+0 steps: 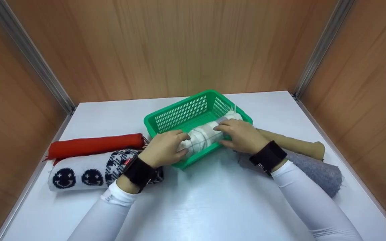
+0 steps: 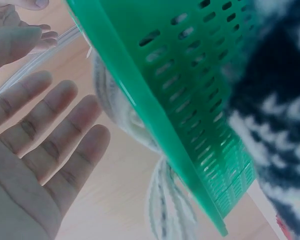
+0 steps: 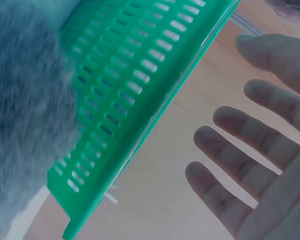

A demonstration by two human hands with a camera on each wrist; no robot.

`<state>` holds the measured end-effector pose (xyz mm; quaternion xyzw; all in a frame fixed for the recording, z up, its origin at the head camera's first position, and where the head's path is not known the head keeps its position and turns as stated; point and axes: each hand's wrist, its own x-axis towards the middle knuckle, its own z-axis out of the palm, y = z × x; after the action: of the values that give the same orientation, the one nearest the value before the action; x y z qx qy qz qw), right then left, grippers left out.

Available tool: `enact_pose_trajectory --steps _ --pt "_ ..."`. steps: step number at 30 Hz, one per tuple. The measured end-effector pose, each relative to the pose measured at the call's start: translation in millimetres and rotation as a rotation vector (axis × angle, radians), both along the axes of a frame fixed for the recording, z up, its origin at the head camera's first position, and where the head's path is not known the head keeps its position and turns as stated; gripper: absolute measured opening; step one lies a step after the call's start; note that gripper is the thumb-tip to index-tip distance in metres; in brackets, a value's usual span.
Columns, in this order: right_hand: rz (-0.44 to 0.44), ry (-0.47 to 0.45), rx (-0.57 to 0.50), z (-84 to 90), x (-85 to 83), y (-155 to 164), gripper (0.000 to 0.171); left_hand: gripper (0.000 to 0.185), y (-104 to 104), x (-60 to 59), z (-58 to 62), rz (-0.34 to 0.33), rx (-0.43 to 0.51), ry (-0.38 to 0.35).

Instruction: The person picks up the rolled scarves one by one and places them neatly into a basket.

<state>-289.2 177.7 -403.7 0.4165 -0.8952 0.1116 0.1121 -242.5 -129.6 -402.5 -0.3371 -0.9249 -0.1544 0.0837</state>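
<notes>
A rolled white checked scarf (image 1: 201,135) with a fringe lies along the near side of a green plastic basket (image 1: 179,115). My left hand (image 1: 164,147) is over the basket's near left corner, by one end of the roll. In the left wrist view its fingers (image 2: 50,145) are spread beside the basket rim, holding nothing. Over the other end of the roll is my right hand (image 1: 241,135). The right wrist view shows that hand's fingers (image 3: 245,165) extended and apart, with nothing in them.
Left of the basket lie a red roll (image 1: 94,146) and a black-and-white knitted roll (image 1: 79,174) with smiley faces. On the right are a tan roll (image 1: 300,145) and a fuzzy grey roll (image 1: 320,172). Wooden panels (image 1: 186,47) enclose the white table (image 1: 193,207).
</notes>
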Motion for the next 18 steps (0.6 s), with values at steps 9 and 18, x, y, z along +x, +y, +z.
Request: enact_pose_trajectory --steps 9,18 --pt "0.034 0.055 -0.030 -3.9 12.6 -10 0.050 0.035 -11 7.8 1.5 0.005 -0.005 0.008" --pt "0.040 0.066 -0.041 -7.2 24.2 -23 0.058 0.043 -24 11.9 4.5 0.033 -0.032 -0.051"
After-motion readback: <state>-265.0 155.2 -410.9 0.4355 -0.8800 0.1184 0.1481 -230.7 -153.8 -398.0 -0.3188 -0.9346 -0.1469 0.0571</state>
